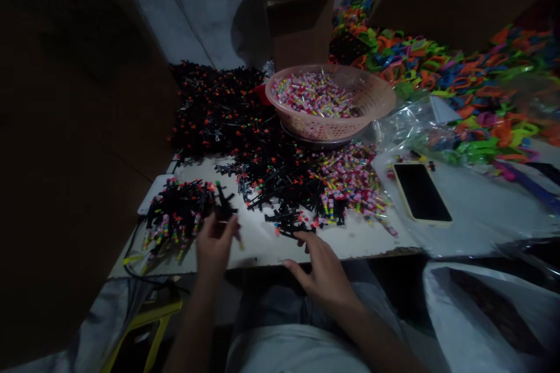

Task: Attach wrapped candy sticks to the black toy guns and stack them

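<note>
**Sorting small plastic sticks by hand**

Resting at the table's near edge, the finished stick pile point(179, 210) looks light, stiff and easily scattered; best pinched mid-shaft. The left hand point(214, 247) pinches one small stick beside it. The right hand point(321, 271) lies slack-fingered by the loose black pieces point(280, 186). Behind stand a perforated basket point(332, 99) and a glossy phone point(420, 192).
</note>
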Available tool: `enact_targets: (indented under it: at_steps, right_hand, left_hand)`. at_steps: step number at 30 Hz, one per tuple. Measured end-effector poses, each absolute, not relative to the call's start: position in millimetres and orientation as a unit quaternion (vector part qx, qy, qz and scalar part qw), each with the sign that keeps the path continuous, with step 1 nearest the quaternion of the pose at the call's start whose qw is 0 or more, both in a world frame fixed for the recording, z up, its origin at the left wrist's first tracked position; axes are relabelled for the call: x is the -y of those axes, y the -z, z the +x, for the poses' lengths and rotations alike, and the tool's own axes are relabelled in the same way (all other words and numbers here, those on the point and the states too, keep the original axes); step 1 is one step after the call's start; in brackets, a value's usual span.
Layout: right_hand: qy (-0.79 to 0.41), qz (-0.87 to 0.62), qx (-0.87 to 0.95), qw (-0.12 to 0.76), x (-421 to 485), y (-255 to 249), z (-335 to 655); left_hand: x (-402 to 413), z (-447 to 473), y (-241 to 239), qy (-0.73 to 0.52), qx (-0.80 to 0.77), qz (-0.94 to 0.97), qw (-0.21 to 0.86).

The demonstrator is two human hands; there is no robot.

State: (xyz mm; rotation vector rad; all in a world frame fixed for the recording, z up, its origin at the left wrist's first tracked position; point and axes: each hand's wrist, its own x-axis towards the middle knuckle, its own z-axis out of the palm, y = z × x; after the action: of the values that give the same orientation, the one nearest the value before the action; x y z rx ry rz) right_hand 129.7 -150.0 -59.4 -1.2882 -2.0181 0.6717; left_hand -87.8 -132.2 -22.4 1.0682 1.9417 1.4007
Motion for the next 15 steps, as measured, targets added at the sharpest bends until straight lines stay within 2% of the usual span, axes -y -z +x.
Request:
enact_targets:
  at_steps: [3,7,10,15]
  right_hand:
    - [-0.27,-0.492,0.76,0.329,150,61,136]
    - [-0.274,-0.479,0.768,0.325,150,67,139]
    - [-0.281,-0.472,0.771,0.321,152,73,140]
    - [-0.282,-0.474,0.769,0.324,153,76,144]
  left_hand:
    - [113,-146,2,-0.361,-0.793,0.49,0.007]
    - [104,-181,-2,-0.162,-0.852,0.482,-0.121]
    - [103,-185,9,-0.078,-0.889,0.439,-0.109]
    - [86,-196,20,-0.035,-0.895,0.444,-0.026]
